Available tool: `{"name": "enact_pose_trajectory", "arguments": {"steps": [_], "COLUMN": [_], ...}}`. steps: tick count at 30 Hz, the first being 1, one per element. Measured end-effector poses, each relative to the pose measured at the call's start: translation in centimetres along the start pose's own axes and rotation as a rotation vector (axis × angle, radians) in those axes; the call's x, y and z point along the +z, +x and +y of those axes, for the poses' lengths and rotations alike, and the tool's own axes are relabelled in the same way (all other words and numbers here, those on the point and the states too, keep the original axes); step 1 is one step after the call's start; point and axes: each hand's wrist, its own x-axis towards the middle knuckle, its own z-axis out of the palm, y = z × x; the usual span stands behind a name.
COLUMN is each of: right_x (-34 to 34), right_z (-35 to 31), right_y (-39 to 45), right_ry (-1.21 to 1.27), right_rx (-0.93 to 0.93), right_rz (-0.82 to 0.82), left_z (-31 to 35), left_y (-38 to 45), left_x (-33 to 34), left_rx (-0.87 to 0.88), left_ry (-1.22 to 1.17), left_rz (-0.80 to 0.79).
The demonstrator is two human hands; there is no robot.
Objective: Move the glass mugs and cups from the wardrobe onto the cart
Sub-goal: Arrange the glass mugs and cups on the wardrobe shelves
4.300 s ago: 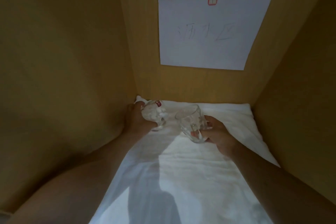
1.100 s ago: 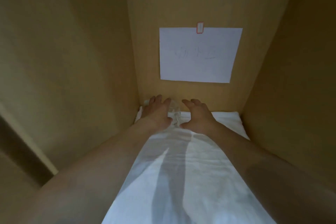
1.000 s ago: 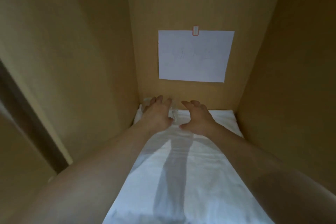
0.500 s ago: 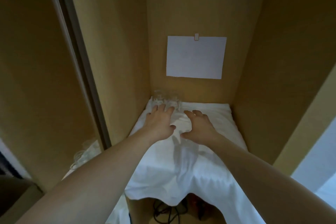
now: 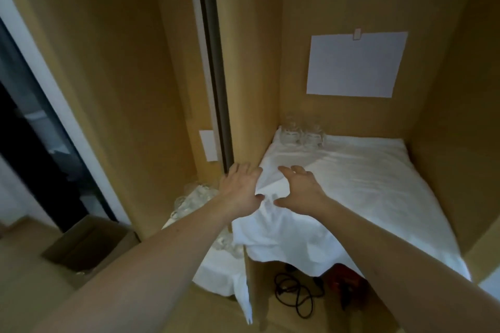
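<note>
Left hand: fingers spread, holding nothing, over the white cloth at the shelf's front edge.
Right hand: just beside it, fingers loose, empty.
Glass mugs: beyond both hands, back-left corner.
Paper sheet: above them.

Both bare arms reach forward; the left hand and right hand hover side by side, fingers loosely spread, holding nothing.

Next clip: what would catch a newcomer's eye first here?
Two bare forearms reach in, left hand and right hand spread open, empty, over a rumpled white cloth on the wardrobe shelf. Clear glasses huddle in the shelf's back left corner, beneath a blank paper sheet on the back wall.
</note>
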Motion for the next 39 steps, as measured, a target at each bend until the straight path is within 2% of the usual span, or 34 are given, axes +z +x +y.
{"name": "enact_pose_trajectory", "arguments": {"steps": [8,20,29,39], "right_x": [5.2,12.9,19.2,26.6], "right_z": [-10.4,-22.9,-24.3,-23.6], "right_y": [-0.6,0.4,3.6,13.2], "right_ry": [0.007,0.016,0.006,0.067], "right_rx": [-0.052,-0.02,0.056,0.142], "right_rz": [-0.064,-0.088,-0.225,-0.377], "left_z": [-11.6,-26.1,-32.0,-38.5], "left_y": [-5.3,-10.4,-9.2,-2.9], "left_x": [-0.8,-0.7,3.9,8.5], "left_rx": [-0.111,-0.145,-0.192,-0.298], "left_ry": [-0.006,-0.058,-0.124,-0.08], "left_rz": [-0.015,-0.074,-0.172,-0.334]}}
